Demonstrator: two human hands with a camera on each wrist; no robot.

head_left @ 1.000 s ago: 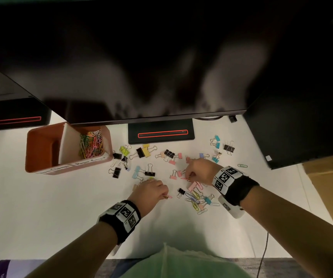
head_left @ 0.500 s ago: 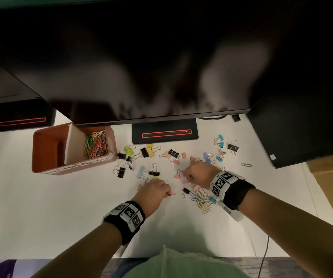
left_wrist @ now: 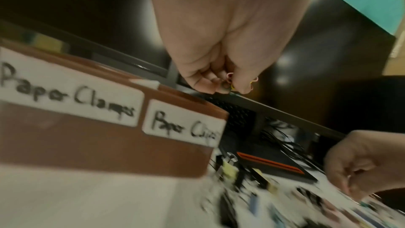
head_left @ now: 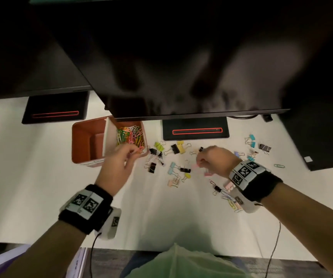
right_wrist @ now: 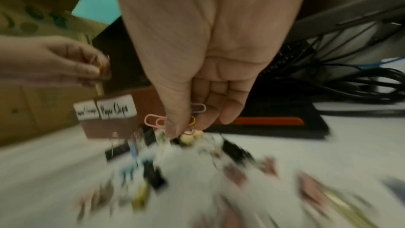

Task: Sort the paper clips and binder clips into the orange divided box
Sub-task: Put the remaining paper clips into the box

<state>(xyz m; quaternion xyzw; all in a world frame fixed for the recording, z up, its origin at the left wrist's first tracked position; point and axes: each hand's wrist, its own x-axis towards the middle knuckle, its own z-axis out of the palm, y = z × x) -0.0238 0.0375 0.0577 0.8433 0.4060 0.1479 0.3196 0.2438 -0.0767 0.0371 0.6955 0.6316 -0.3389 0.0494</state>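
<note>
The orange divided box (head_left: 81, 137) stands at the left; its right compartment holds a heap of coloured paper clips (head_left: 130, 135), and labels read "Paper Clamps" and "Paper Clips" (left_wrist: 184, 124). My left hand (head_left: 121, 157) hovers at the box's near right corner, pinching several paper clips (left_wrist: 232, 82). My right hand (head_left: 211, 159) is raised over the scattered binder clips (head_left: 175, 149), pinching several pink, purple and yellow paper clips (right_wrist: 157, 121). More paper clips (head_left: 230, 199) lie near my right wrist.
Black monitors (head_left: 181, 57) overhang the white desk (head_left: 31, 187), with their stand bases (head_left: 195, 130) behind the clips. Binder clips (head_left: 251, 140) and a lone paper clip (head_left: 279, 166) lie at the right. Cables (right_wrist: 361, 82) run behind the stand.
My left hand has lifted off the desk and moved left and back to the box's paper clip compartment. My right hand has risen from the pile with paper clips in it.
</note>
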